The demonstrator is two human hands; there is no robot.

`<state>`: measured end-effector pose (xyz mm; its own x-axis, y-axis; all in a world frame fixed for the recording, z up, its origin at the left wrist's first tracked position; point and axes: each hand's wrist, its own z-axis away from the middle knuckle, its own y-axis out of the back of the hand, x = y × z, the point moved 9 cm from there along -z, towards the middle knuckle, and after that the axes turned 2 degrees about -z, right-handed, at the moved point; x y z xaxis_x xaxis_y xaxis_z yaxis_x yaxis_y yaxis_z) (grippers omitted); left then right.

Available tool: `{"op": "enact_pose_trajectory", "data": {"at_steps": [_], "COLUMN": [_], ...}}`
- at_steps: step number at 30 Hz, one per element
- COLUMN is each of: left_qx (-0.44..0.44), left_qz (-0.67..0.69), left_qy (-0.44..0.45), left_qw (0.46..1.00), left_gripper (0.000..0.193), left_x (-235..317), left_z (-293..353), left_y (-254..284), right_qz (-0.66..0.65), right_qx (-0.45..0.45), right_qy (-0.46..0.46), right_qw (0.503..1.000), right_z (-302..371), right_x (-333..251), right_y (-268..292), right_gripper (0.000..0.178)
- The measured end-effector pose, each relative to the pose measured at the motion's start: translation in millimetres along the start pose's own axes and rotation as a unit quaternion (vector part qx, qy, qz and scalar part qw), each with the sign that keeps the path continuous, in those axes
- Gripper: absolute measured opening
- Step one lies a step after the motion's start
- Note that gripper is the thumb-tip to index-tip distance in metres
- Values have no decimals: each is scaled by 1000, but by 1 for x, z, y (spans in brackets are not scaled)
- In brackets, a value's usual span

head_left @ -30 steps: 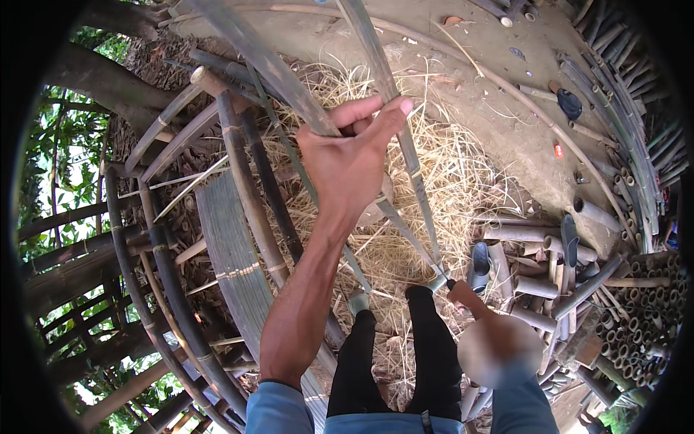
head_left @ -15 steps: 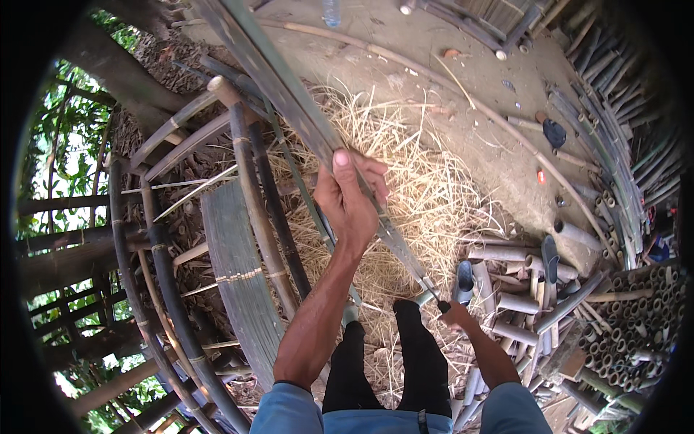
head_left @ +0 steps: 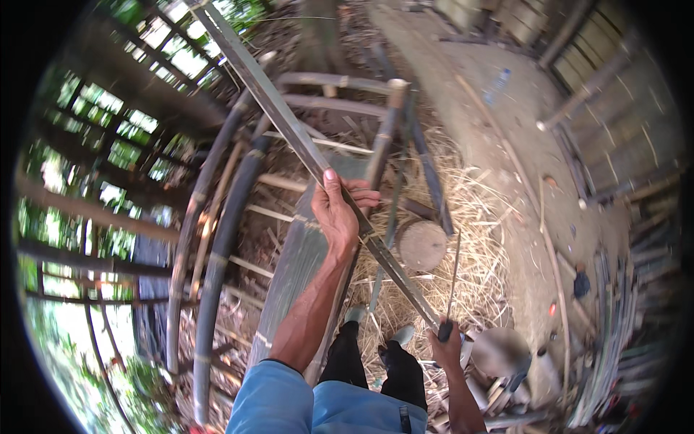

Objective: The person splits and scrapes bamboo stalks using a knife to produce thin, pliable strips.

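A long split bamboo strip (head_left: 267,98) slants from the upper left down to my right side. My left hand (head_left: 337,217) holds it near the middle, thumb on top, with the other fingers reaching out from beneath. My right hand (head_left: 446,351) is closed around the dark handle of a knife (head_left: 455,278), whose thin blade points up and away from me. The strip's near end lies right by the knife handle; whether it touches my right hand I cannot tell.
A bamboo bench (head_left: 296,271) with pole rails stands at my left. Pale shavings (head_left: 477,217) cover the ground around a round wooden block (head_left: 423,244). Bamboo poles (head_left: 614,347) are piled at the right. A plastic bottle (head_left: 497,85) lies farther off.
My view has swung left, bringing the bench and wooden block into the middle. The knife blade, earlier against the strip's near end, now stands apart from it, pointing up.
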<state>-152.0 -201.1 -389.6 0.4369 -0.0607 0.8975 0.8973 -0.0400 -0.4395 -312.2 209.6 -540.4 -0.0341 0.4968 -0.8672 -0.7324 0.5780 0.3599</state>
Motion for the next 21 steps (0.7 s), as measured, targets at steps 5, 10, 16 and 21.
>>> {"op": "enact_pose_trajectory", "data": {"at_steps": [5,10,16,21], "left_qx": [158,330,532,614], "left_qz": [36,62,144,160], "left_qy": [-17,-22,-34,15], "left_qw": [987,942,834,773], "left_gripper": [50,52,56,52], "left_x": [33,44,25,-2], "left_z": [35,102,213,294], "left_y": [134,286,413,450], "right_qz": [154,258,349,404], "right_qx": [-171,-352,-426,-491], "right_qy": [42,70,128,122], "right_qw": [972,897,825,762], "right_z": [-41,-26,-25,-57], "right_x": [-40,-49,-81,-94], "right_y": [-85,-147,-206,-253], "right_gripper": [58,61,64,64]}}
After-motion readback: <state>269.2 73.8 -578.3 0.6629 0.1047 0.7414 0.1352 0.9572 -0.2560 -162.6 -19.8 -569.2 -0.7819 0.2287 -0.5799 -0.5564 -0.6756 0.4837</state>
